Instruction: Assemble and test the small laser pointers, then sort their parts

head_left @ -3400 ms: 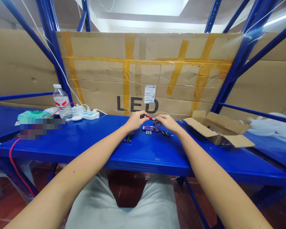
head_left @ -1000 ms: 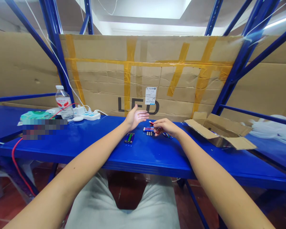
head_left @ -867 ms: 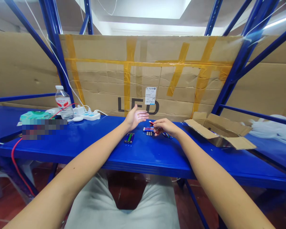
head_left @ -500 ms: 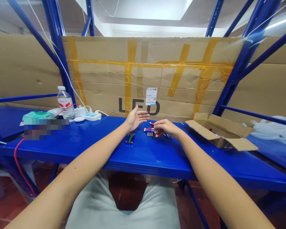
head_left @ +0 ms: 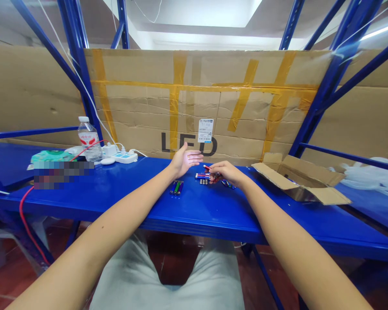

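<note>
The left hand [head_left: 185, 159] is raised just above the blue surface [head_left: 132, 196], palm up and open with the fingers spread, holding nothing. Just beside it, the right hand [head_left: 225, 171] is curled, its fingertips pinching a small red tube [head_left: 208, 167] whose end pokes out toward the left palm; the two hands are near each other but apart. Right under the red tube lies a blue tube [head_left: 201, 175], and in front of that sits a cluster of small round cells [head_left: 203, 181]. A few more tubes [head_left: 176, 187], green and purple, lie side by side on the surface below the left wrist, and another few pieces [head_left: 228, 184] show under the right hand, too small to tell apart. An open box [head_left: 302, 181] stands to the right. Far left are a bottle [head_left: 88, 138] and a power strip [head_left: 124, 157]. A cardboard sheet [head_left: 245, 112] marked LED stands behind.
</note>
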A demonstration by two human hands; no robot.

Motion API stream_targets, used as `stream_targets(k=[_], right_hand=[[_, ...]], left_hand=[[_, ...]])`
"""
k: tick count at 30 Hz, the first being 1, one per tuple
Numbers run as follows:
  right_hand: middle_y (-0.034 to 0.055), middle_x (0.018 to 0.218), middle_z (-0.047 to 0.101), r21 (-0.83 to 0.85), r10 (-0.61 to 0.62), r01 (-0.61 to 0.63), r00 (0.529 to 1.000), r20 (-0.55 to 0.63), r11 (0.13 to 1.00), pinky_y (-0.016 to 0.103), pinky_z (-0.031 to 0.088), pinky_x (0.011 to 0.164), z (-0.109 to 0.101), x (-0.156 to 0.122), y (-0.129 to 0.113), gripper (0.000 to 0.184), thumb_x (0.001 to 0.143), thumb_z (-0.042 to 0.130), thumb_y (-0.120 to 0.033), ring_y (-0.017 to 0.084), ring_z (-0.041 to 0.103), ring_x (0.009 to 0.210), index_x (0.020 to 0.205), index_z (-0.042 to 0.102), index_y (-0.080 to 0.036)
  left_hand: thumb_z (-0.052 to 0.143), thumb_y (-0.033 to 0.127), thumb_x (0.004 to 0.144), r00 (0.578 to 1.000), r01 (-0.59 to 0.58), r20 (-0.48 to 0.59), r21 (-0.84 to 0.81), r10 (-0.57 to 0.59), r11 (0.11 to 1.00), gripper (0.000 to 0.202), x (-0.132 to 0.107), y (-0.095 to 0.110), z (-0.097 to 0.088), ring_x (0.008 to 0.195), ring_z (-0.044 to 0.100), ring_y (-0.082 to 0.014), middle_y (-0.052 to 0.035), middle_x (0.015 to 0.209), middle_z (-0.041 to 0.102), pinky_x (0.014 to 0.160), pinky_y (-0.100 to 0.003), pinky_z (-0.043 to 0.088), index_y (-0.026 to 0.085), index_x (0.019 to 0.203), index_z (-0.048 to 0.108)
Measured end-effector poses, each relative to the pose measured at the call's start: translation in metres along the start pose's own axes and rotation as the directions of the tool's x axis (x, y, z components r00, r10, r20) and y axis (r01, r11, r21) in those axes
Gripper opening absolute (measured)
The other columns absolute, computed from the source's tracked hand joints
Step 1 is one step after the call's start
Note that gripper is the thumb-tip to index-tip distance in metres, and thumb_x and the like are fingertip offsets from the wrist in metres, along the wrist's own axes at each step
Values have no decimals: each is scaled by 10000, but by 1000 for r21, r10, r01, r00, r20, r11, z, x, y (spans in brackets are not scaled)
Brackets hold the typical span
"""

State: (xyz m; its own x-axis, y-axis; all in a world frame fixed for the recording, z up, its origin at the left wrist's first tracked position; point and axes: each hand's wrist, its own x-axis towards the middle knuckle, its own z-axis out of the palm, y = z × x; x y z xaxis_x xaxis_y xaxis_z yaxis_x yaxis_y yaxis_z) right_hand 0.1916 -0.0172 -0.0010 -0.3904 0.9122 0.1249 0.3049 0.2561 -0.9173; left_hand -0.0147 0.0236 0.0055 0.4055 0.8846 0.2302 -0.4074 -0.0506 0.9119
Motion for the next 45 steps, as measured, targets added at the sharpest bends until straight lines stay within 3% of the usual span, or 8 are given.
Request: stream_targets(k=[6,11,19,23,28,36,45], right_hand=[[21,550,615,-4,-6,6,999,-43,1000,267,462,538,1,1,1,143,696,603,-249,158,611,527,584,602,-159],[-38,450,452,10,-42,44,992,-121,999,256,380,465,2,2,3,287,739,616,-309,104,470,410,516,480,-188],[-60,426,371,71,-11,27,975,-221,997,260,316,421,1,3,1,193,777,630,-299,91,361,390,692,641,-127],[-58,437,376,61,-9,22,979,-203,998,260,324,419,2,2,-1,213,791,636,-324,93,365,395,703,640,-130],[-61,436,370,16,-15,18,979,-205,1000,258,320,414,2,3,2,190,800,612,-293,92,370,388,704,640,-132],[-58,441,386,-25,-34,31,990,-139,999,254,335,407,4,2,0,221,786,623,-345,96,379,402,677,620,-153],[-42,436,403,-124,-12,-7,989,-149,992,245,304,379,2,6,7,288,787,617,-336,93,384,380,565,506,-190]], left_hand=[[234,646,934,1000,13,7,-1,-13,1000,723,0,1,0,1008,665,-273,-196,1044,713,886,-380,502,80,1098,652],[230,639,937,1000,18,-5,2,-18,1000,715,-1,2,1,996,668,-274,-199,1048,711,885,-389,501,87,1071,663],[248,603,952,998,36,-54,-24,-37,999,704,4,-1,-2,963,677,-262,-217,1013,712,880,-373,508,48,1125,645],[252,595,956,995,57,-85,-41,-60,998,696,7,-3,-4,962,682,-252,-209,997,720,886,-361,513,50,1167,630],[262,600,954,991,47,-122,-42,-52,998,713,6,-3,-2,916,693,-246,-229,1004,712,872,-340,521,21,1084,657],[274,588,957,992,59,-106,-37,-63,998,690,5,-2,-2,918,692,-254,-218,964,719,850,-357,531,33,1134,645],[270,571,965,992,54,-109,-39,-58,998,683,7,-3,-2,934,687,-256,-223,963,715,885,-367,516,21,1112,646]])
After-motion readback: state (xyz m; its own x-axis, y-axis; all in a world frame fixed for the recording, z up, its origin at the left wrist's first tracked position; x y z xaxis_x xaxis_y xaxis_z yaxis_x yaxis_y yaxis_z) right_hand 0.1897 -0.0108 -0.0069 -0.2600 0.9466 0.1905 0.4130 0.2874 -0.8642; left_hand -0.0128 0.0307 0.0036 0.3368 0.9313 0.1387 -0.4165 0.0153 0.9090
